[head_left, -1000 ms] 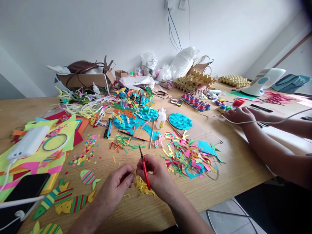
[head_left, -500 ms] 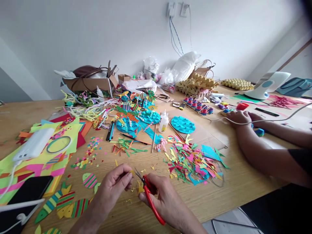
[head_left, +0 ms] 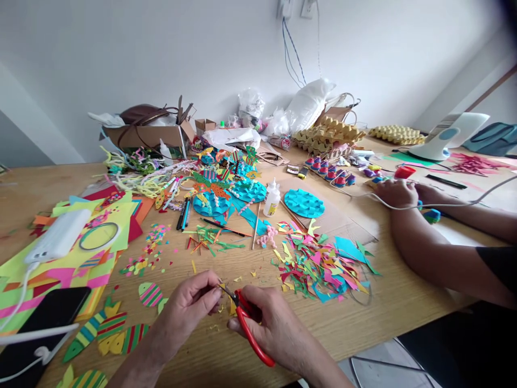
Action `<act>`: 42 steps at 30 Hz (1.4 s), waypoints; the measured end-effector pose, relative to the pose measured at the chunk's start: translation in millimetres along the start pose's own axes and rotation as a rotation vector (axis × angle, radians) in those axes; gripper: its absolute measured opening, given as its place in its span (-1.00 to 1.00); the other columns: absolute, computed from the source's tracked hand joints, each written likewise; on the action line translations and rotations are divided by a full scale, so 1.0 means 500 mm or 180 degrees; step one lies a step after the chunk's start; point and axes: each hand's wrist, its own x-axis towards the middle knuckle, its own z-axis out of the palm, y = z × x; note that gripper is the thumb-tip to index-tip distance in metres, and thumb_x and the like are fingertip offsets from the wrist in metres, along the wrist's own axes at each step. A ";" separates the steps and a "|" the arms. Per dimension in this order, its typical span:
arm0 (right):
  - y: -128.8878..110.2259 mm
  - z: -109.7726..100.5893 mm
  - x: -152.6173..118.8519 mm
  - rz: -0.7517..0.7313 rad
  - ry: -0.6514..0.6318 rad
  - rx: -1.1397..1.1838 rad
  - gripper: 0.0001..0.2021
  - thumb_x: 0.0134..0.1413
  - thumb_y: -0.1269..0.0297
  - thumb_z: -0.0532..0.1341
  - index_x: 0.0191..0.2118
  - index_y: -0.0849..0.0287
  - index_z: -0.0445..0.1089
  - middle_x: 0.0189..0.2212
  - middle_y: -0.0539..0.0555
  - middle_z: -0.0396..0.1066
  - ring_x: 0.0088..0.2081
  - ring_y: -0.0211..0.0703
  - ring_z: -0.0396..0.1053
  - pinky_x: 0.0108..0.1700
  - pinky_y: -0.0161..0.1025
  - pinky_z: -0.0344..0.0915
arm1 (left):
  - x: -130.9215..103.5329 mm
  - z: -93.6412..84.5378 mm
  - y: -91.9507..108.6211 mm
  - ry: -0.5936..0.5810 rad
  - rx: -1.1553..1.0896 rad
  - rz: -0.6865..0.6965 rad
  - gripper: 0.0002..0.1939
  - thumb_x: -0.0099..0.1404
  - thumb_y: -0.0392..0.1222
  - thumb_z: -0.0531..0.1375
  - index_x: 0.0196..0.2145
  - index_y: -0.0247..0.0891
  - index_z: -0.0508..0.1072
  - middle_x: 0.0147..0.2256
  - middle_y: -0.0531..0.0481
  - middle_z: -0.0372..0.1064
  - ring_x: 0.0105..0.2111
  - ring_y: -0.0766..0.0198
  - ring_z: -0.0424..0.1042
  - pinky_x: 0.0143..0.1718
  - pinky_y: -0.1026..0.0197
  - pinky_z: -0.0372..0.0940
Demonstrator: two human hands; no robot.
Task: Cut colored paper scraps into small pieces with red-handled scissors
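Observation:
Red-handled scissors [head_left: 252, 334] are in my right hand [head_left: 272, 326], its fingers wrapped round the handles. Their tips reach the pinched fingers of my left hand [head_left: 197, 302], which hold a small yellow paper piece [head_left: 222, 290], mostly hidden. Small yellow scraps [head_left: 214, 327] lie on the wood beneath. Left of my left hand lie striped paper fish, one pink and green [head_left: 150, 295], another red and green [head_left: 135, 338]. A heap of coloured paper scraps [head_left: 319, 264] spreads right of my right hand.
A white glue bottle [head_left: 272, 199] stands beside a blue textured oval [head_left: 304, 203]. Paper sheets, a white power bank [head_left: 58, 235] and a black phone [head_left: 48, 323] lie at left. Another person's hands [head_left: 398, 193] are at right. Egg cartons [head_left: 327, 133] and a cardboard box [head_left: 153, 141] stand behind.
The scissor tips have moved left to the yellow piece at my left fingers, and the blades look closer together. The view has shifted slightly.

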 end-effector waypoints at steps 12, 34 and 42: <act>0.004 0.004 -0.001 0.0077 0.0122 0.0048 -0.60 -0.01 0.06 0.19 -0.63 0.17 0.03 -0.70 -0.16 -0.02 -0.63 -0.40 -0.11 -0.59 -0.42 -0.17 | 0.000 0.002 0.011 -0.0051 0.0110 -0.0088 -0.83 0.16 -0.22 0.06 -0.57 -0.23 0.27 -0.61 0.17 0.09 -0.55 0.35 0.10 -0.50 0.35 0.09; 0.013 0.003 -0.005 0.0184 0.0065 -0.0109 -0.52 -0.01 -0.12 0.11 -0.66 0.17 0.03 -0.72 -0.14 -0.04 -0.65 -0.40 -0.11 -0.62 -0.39 -0.18 | -0.005 -0.001 0.003 0.0219 0.0013 -0.0068 -0.89 0.19 -0.23 0.08 -0.47 -0.23 0.35 -0.57 0.15 0.21 -0.52 0.35 0.25 -0.46 0.38 0.19; 0.012 0.009 -0.009 0.0190 0.0033 -0.0098 -0.57 -0.01 -0.03 0.16 -0.63 0.16 0.05 -0.71 -0.16 -0.03 -0.64 -0.39 -0.10 -0.60 -0.40 -0.16 | -0.007 0.002 0.000 0.0235 0.0154 0.0041 -0.86 0.18 -0.21 0.08 -0.50 -0.24 0.37 -0.59 0.14 0.21 -0.53 0.34 0.21 -0.47 0.36 0.18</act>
